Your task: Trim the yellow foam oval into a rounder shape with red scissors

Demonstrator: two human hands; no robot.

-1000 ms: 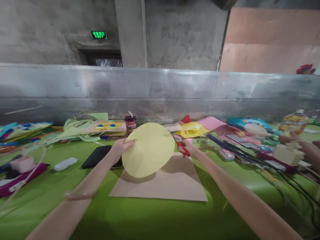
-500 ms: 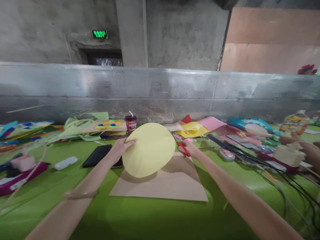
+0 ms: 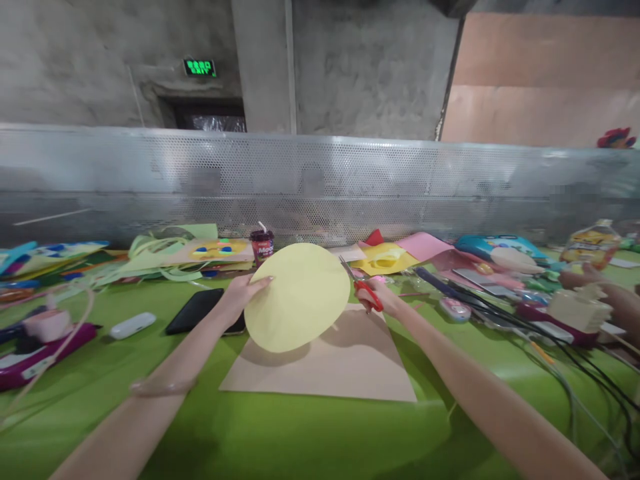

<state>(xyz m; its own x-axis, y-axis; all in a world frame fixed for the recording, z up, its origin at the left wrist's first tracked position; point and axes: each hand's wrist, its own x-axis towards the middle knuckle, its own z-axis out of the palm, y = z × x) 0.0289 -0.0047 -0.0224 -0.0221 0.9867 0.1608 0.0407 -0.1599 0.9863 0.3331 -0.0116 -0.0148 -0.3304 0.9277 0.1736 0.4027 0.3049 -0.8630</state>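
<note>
A rounded piece of yellow paper (image 3: 297,300) is pinched at its left edge by my left hand (image 3: 246,295), thumb on top. My right hand (image 3: 379,294) grips red-handled scissors (image 3: 367,292) at the paper's right edge. Their metal blades point up and to the left, close beside that edge; whether they touch it I cannot tell. Below the yellow paper, a pale pinkish-beige sheet (image 3: 320,380) lies flat on the green table (image 3: 280,440). The yellow paper is held above it and covers its upper left part.
Left of the sheet lie a black phone (image 3: 195,312) and a white case (image 3: 133,326). A lidded cup (image 3: 261,247) stands behind the paper. Black cables (image 3: 505,310) and a power strip (image 3: 557,325) are on the right, near another person's hand (image 3: 590,279). Coloured papers (image 3: 387,257) line the back.
My right hand has turned the scissors, so their blades now show beside the paper's right edge, pointing up. The yellow paper and my left hand have barely moved.
</note>
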